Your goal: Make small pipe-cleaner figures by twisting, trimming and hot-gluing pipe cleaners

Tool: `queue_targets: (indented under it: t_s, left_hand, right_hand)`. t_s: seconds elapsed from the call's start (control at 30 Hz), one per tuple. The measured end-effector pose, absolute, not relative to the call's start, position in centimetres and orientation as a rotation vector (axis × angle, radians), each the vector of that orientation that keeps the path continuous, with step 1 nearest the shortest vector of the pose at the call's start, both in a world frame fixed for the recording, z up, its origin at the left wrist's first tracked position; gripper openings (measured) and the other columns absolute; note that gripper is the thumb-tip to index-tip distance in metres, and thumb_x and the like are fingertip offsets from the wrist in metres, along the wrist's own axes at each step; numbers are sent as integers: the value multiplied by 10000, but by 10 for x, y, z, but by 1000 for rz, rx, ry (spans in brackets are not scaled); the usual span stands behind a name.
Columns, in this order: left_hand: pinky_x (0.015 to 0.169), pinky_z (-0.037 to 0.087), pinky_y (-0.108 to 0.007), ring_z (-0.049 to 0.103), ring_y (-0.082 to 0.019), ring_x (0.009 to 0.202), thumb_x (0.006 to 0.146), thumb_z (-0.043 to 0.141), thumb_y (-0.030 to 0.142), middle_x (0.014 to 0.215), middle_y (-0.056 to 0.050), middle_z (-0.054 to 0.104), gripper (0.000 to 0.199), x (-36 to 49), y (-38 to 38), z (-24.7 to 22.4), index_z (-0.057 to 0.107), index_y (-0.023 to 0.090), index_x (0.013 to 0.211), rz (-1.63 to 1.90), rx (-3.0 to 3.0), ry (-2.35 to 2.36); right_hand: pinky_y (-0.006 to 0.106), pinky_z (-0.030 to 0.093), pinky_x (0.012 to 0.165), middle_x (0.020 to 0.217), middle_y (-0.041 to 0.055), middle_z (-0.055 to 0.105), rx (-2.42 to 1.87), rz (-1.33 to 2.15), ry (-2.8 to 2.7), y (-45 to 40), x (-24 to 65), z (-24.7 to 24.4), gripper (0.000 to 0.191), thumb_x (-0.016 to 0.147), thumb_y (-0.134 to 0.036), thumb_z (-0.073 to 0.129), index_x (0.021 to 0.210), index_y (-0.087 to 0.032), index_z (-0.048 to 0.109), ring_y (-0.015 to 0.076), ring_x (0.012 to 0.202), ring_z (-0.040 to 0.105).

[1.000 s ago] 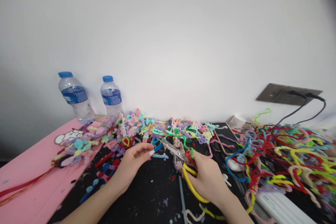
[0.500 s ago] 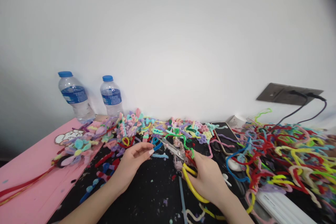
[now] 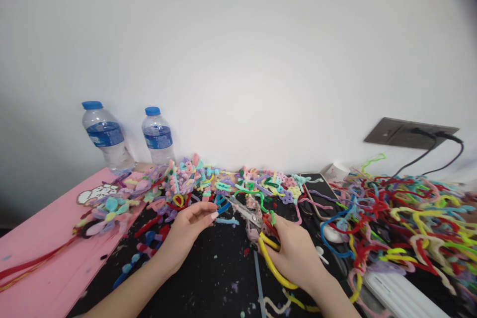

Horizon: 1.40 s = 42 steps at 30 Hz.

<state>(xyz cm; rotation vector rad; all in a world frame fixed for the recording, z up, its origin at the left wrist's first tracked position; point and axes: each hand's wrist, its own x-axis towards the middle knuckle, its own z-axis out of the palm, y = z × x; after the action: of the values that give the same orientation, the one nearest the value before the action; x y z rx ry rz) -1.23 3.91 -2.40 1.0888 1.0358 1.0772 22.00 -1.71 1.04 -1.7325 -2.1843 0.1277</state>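
My right hand is closed around the yellow handles of a pair of scissors. The metal blades point up and left, their tips close to a blue pipe cleaner. My left hand pinches that blue piece between thumb and fingertips. Just below it, a short light-blue pipe cleaner lies on the black table. Under the blades is a pinkish clump, partly covered by the scissors. A glue stick, long and translucent, lies between my forearms.
Two water bottles stand against the wall at left, by a pink board. Small pipe-cleaner shapes line the back. At right lie a phone, a tangled pipe-cleaner heap and a white device. Cables hang from a wall socket.
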Motion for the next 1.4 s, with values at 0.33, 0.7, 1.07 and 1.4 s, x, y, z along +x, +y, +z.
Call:
queue_targets:
  t_s: [0.33,0.7,1.07,1.4]
  left_hand:
    - [777,453,-271,551,-177,871,723,676,327,944,-52,622,225,-13,38,-25,666,184,897,1070,1112,1034]
    - [769,475,-268,566,-192,884,712,674,333,939,-55,641,229,-12,37,-24,671,186,887,1066,1117,1056]
    - [764,481,-297,582,-213,882,716,654,355,945,-75,649,255,-12,38,-20,667,174,895,1065,1171,1101]
    - [691,459,-275,596,-202,793,765,562,279,860,-55,649,145,-11,38,-19,674,199,808,933,1733,1110]
  right_hand:
    - [223,321,558,724,-5,591,-1746,169,-2197,-17,224,9,98,775,-280,537,757,-215,467,162,636,553]
    - [215,299,530,681,-15,576,-1728,148,-2176,-15,226,7,111,749,-282,568,729,-210,487,146,599,542]
    - [223,303,498,626,-10,584,-1881,0,-2139,-10,228,9,150,768,-300,539,671,-211,467,157,559,560]
    - [312,450,663,906,104,634,-1875,-343,-1929,11,275,12,253,784,-284,485,996,-153,531,238,819,611]
